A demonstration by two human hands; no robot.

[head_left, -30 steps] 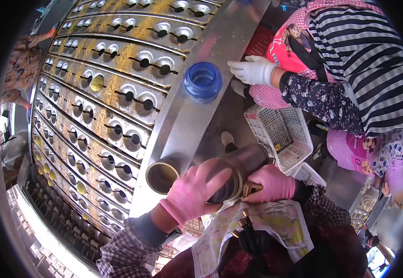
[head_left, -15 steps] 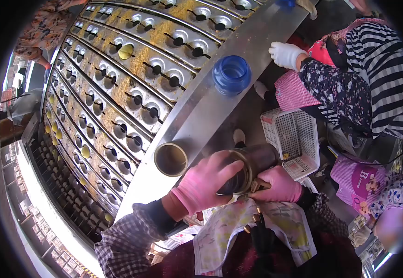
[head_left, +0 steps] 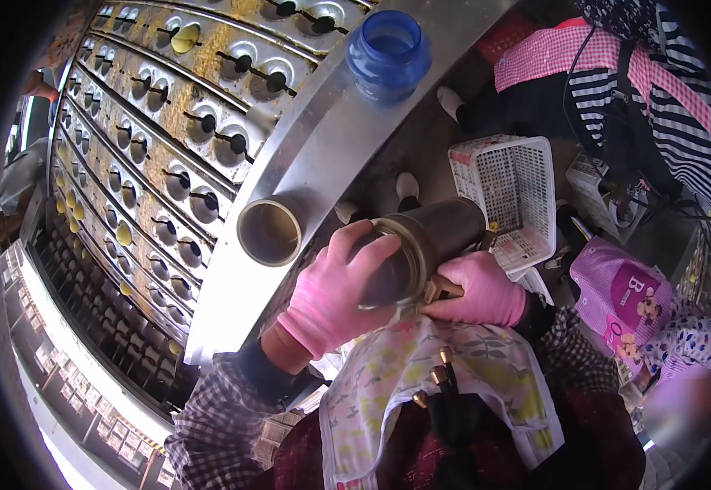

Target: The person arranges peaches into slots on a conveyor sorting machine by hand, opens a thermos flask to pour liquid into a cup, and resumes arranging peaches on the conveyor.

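Blue jar (head_left: 388, 51) and open brass cup (head_left: 270, 232) on steel rim (head_left: 323, 155); white basket (head_left: 507, 192) below.

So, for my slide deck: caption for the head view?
Pink-gloved left hand and right hand grip a dark metal cylinder beside a slotted steel drum.

The co-worker's white-gloved hand has gone from view, and the blue jar (head_left: 388, 45) now sits nearer the top edge.

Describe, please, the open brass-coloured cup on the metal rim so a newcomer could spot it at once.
Find the broad steel rim edging the big moulded drum. Two containers stand on it: the blue jar further off and the cup near the left hand. The cup is brass-coloured and lidless.
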